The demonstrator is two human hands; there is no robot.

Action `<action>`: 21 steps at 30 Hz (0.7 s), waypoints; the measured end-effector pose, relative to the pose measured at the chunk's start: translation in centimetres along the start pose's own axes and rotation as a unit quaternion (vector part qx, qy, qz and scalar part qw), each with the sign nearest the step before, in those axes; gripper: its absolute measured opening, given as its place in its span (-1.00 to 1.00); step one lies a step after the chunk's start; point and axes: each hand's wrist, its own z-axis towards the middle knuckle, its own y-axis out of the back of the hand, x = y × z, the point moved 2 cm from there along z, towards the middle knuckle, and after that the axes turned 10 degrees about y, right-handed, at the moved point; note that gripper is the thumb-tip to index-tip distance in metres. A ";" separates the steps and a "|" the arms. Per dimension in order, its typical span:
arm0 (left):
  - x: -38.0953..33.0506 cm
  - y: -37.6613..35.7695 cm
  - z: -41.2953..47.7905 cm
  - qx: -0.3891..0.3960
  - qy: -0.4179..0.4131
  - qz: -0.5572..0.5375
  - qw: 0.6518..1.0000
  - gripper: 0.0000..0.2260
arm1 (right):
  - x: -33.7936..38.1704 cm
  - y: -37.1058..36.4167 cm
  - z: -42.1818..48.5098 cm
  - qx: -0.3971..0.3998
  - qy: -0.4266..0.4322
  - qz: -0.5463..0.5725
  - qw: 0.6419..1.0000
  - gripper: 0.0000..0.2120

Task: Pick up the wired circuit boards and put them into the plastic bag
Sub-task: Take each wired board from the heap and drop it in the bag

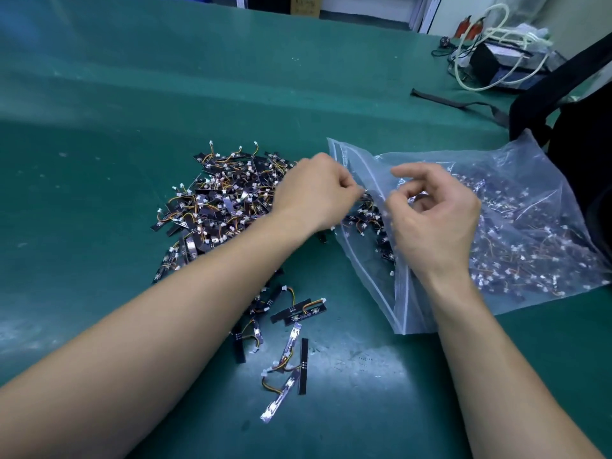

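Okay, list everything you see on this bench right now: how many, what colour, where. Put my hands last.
wired circuit boards: one heap, too many to count, black with orange and yellow wires, centre left of the mat
loose boards: a handful, black, scattered nearer the person than the heap
plastic bag: one, clear, right of the heap, many boards inside
mat: one, green, covers the table
black bag: one, right edge
strap: one, dark, far right
white cable: one coil, over a black box, far right corner
left hand: fingers curled at the bag's mouth, grip unclear
right hand: fingers curled at the bag's mouth, grip unclear
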 end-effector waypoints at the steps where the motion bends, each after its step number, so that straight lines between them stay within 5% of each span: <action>1: -0.6 -0.7 0.1 0.002 0.009 -0.008 1.000 -0.79 | 0.1 0.0 0.0 -0.003 0.003 -0.002 1.000 -0.74; 6: -1.3 -1.7 0.4 0.056 -0.022 -0.064 0.996 -0.65 | 0.2 0.3 0.0 -0.018 0.012 -0.018 1.000 -0.74; 11: 1.5 1.2 0.0 0.032 -0.066 -0.020 0.997 -0.86 | -0.1 -0.3 -0.2 0.020 0.011 -0.028 0.999 -0.74; 21: 7.9 6.0 -2.3 -0.075 -0.082 0.047 0.993 -0.87 | -1.2 -2.4 -1.5 0.244 -0.016 -0.143 0.959 -0.85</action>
